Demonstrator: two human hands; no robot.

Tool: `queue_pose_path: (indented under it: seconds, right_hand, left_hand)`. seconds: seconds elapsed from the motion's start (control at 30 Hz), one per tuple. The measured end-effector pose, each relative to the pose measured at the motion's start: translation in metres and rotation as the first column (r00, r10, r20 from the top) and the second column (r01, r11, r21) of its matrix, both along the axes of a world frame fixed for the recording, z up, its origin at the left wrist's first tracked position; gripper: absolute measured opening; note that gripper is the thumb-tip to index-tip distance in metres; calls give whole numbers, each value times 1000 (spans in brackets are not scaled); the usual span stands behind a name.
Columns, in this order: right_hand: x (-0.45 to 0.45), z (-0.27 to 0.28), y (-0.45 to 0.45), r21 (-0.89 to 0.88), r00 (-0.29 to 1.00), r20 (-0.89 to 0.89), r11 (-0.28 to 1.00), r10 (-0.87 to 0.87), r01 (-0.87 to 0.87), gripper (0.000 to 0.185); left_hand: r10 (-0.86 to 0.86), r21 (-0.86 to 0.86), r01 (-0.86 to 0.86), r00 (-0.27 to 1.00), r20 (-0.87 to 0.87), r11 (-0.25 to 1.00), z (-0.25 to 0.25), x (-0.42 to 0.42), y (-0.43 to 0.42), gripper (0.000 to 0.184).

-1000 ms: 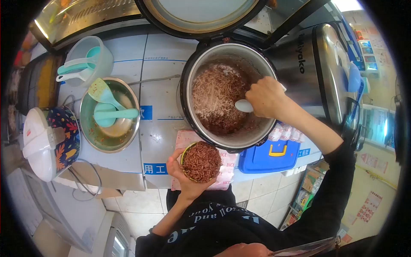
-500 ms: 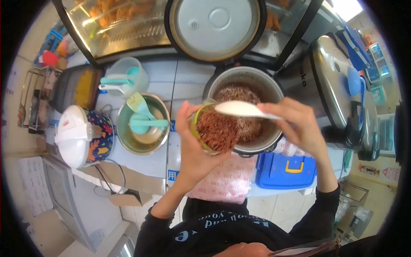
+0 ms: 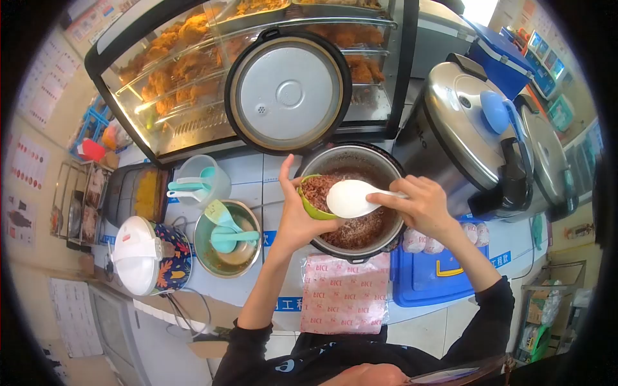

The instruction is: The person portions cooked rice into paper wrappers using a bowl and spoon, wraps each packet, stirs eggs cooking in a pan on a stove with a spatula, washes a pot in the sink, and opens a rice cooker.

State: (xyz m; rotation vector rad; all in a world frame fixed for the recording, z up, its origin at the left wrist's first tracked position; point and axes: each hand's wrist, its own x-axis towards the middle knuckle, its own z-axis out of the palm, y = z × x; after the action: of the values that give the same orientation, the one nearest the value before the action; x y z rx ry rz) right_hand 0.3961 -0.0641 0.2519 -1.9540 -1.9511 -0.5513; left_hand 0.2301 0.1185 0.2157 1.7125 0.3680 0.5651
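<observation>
My left hand point(image 3: 297, 222) is wrapped around a green bowl point(image 3: 311, 208) filled with reddish-brown rice point(image 3: 315, 189). In my right hand point(image 3: 421, 207) is a white rice paddle point(image 3: 351, 199), gripped by its handle. The paddle's head lies over the bowl's right side and hides part of the rice; whether it touches the rice I cannot tell. Below both hands is an open rice cooker point(image 3: 389, 168), with more brown rice point(image 3: 354, 233) inside. Its round lid point(image 3: 286, 93) stands raised behind it.
A glass display case point(image 3: 187, 64) with fried food stands behind. To the right are large steel cookers point(image 3: 444, 128) and a blue box point(image 3: 418, 283). At left sit a metal bowl point(image 3: 201, 248) with teal scoops, a plastic jug point(image 3: 219, 183) and a patterned pot point(image 3: 174, 260). Printed paper point(image 3: 344, 296) lies in front.
The view has tilted up, showing more of the display case. The paddle's head has turned from edge-on to broad side up against the bowl. Both hands keep their holds.
</observation>
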Motion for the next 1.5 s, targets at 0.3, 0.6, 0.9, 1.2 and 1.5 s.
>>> queue_pose_path:
  seconds: [0.3, 0.6, 0.9, 1.2, 1.5]
  right_hand:
    - [1, -15, -22, 7, 964, -256, 997, -75, 80, 42]
    - [-53, -21, 10, -13, 864, -466, 978, -190, 208, 46]
    - [-65, -19, 6, -379, 431, -789, 899, -438, 221, 35]
    - [-35, -14, -1, -314, 464, -828, 946, -315, 82, 43]
    - [-50, 14, -8, -401, 453, -725, 853, -518, 334, 49]
  left_hand:
    - [14, 8, -15, 999, 45, 1000, -4, -16, 9, 127]
    - [161, -2, -162, 978, 133, 987, -4, 7, -20, 125]
    - [156, 223, -190, 975, 161, 956, -25, 8, -29, 122]
    - [101, 221, -149, 971, 216, 964, -23, 8, -27, 115]
    - [36, 294, -83, 986, 163, 952, -18, 9, -26, 123]
